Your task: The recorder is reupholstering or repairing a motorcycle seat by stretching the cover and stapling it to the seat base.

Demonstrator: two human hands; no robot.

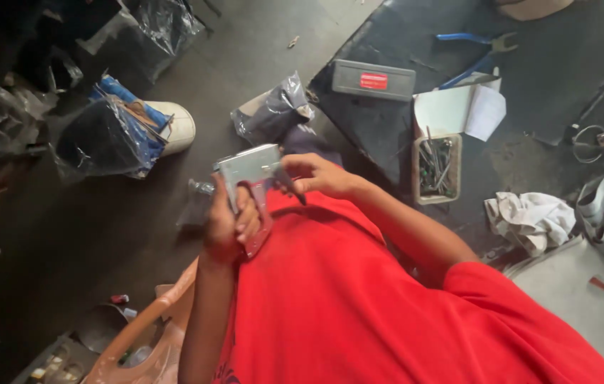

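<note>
Left hand: your left hand is wrapped tight around the handle of the staple gun, fingers curled over the red lever, just left of the frame's centre.
Right hand: your right hand pinches the rear top edge of the staple gun, fingertips narrow on the metal, thumb side toward the middle of the frame.
Staple gun: silver body, held up in front of your red shirt, above the dark floor.
Near the hands: a crumpled plastic bag lies just above the tool.
Upper centre: a grey case with a red label sits on a dark mat.
Right of centre: a small tray of nails, a folded paper, blue pliers and a white rag.
Left: a white bucket beside bagged clutter.
</note>
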